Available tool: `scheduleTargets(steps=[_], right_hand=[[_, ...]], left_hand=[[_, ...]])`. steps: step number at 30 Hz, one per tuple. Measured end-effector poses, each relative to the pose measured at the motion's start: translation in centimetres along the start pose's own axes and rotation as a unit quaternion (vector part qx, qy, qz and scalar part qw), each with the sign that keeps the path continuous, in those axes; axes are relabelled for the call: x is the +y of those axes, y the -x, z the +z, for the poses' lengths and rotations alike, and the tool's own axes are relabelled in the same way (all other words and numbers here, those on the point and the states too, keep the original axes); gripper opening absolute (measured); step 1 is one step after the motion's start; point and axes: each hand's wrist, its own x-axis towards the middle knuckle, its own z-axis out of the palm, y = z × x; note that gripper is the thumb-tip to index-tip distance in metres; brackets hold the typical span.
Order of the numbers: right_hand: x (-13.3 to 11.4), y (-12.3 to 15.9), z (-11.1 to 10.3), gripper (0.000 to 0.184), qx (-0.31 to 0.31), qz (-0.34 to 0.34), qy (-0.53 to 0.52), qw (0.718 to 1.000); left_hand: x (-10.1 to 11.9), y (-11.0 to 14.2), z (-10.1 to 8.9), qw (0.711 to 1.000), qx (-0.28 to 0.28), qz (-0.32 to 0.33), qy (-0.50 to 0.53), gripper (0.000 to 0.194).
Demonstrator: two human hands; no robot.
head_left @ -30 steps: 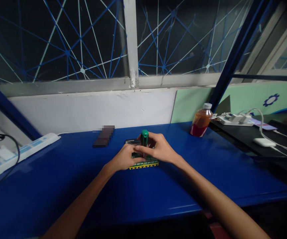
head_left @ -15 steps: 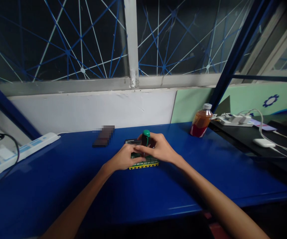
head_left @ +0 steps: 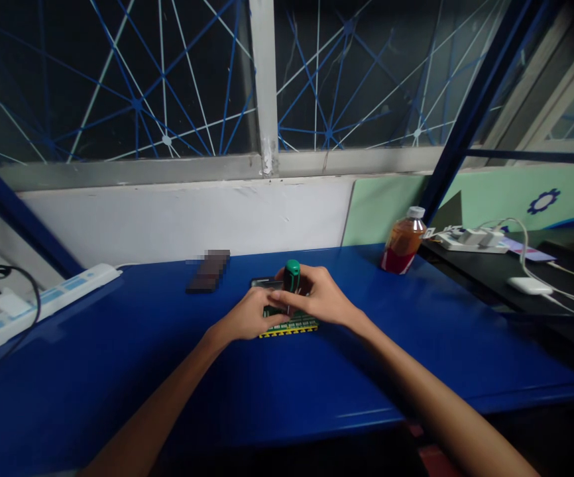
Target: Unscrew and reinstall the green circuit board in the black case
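Observation:
A green circuit board [head_left: 291, 326] with a yellow-and-black front strip lies in the middle of the blue table [head_left: 277, 391]. My right hand [head_left: 319, 297] is closed round a green-handled screwdriver [head_left: 291, 273] that stands upright on the board. My left hand [head_left: 247, 317] rests on the board's left side with its fingers curled over it, holding it down. Most of the board is hidden under both hands.
A dark flat object [head_left: 208, 271] lies behind the board to the left. A white power strip [head_left: 43, 301] with a black cable sits at the far left. A bottle of orange drink [head_left: 403, 241] stands at the back right, beside a black desk [head_left: 516, 278] with chargers.
The screwdriver's handle has shifted slightly to the right in my right hand. Both hands stay on the board.

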Motion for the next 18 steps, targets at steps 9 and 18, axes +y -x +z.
scheduleTargets(steps=[9, 18], right_hand=[[-0.15, -0.03, 0.09, 0.034, -0.006, -0.003, -0.005, 1.0], [-0.12, 0.03, 0.18, 0.033, -0.006, -0.013, 0.003, 1.0]], left_hand=[[0.27, -0.03, -0.2, 1.0, 0.004, -0.013, 0.025, 0.019], [0.31, -0.11, -0.31, 0.999, 0.007, -0.022, 0.028, 0.017]])
